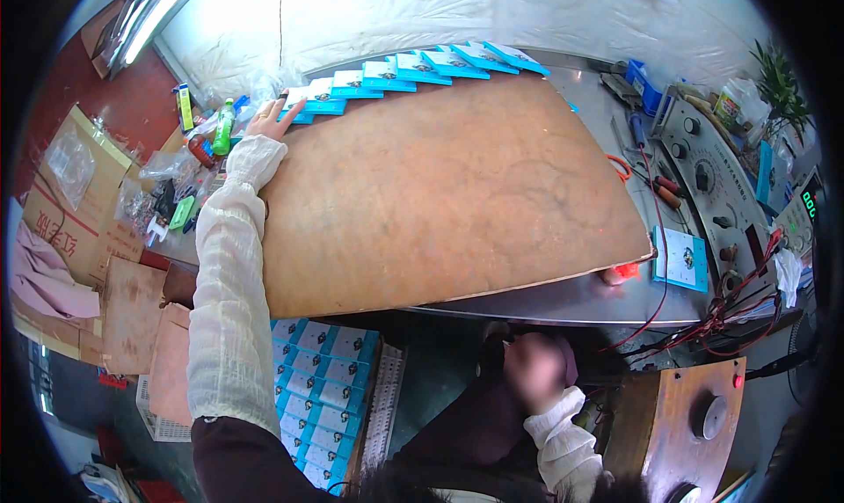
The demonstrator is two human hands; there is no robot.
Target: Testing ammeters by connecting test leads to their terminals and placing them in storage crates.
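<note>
My left hand (271, 120) reaches to the far left of the table with its fingers stretched out. They touch the left end of a row of overlapping flat blue-and-white packs (384, 74). The row runs along the far edge of a large brown board (448, 186). Below the table's near edge, by my lap, is my right hand (534, 369), next to its white sleeve cuff. It is blurred, so its fingers cannot be made out.
A crate (381, 406) of similar packs stands below the board. To the right are another pack (680, 259), orange-handled scissors (621, 168), screwdrivers (668, 192), a control panel (703, 173) and tangled red leads (716, 308). A green bottle (223, 127) and plastic bags lie at left.
</note>
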